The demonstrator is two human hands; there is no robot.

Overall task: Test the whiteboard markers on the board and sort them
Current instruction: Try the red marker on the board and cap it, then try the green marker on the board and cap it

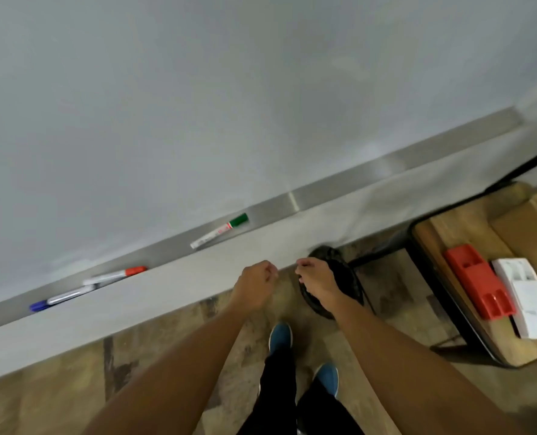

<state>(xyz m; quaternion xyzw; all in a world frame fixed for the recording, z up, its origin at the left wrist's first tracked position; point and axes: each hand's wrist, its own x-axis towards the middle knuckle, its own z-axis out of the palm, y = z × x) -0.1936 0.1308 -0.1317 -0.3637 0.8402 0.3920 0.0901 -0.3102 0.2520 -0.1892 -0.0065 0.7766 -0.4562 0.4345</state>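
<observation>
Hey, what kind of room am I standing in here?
Probably an office or meeting room. A large white whiteboard fills the wall, its long metal ledge holds green-capped, red-capped and blue-capped markers, and a wooden table with a black frame stands at the right.

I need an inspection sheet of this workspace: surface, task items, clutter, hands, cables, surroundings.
Surface: whiteboard looks unmarked; metal tray runs along its lower edge.
Task items: green marker, red marker and blue marker lie capped in the tray.
Clutter: red holder and white holder on the side table.
Hands: left hand and right hand curled, holding nothing visible, clear of the tray.
Cables: nothing seen.
Surroundings: dark round object on the floor, partly hidden.
</observation>
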